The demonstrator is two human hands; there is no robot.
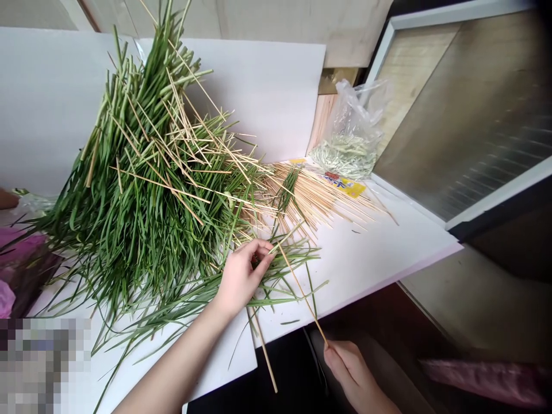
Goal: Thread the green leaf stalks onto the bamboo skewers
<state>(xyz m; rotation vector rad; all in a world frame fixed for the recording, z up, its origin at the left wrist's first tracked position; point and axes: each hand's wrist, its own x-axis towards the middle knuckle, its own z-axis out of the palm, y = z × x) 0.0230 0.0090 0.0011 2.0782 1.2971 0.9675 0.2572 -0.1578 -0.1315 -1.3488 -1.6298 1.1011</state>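
My left hand is closed, thumb and fingers pinching a garlic chive stalk over the table. In my right hand, at the lower right, is the lower end of a thin bamboo skewer. The skewer slants up to my left fingertips, where its far tip meets the stalk; I cannot tell whether it pierces it. Loose chive leaves spread beneath my left hand. Another skewer pokes out over the table's front edge.
A large heap of garlic chives, strewn with skewers, covers the left of the white table. Behind my hands lies a fan of skewers. A clear bag of pale green pieces stands by the framed glass panel. Part of another person shows at far left.
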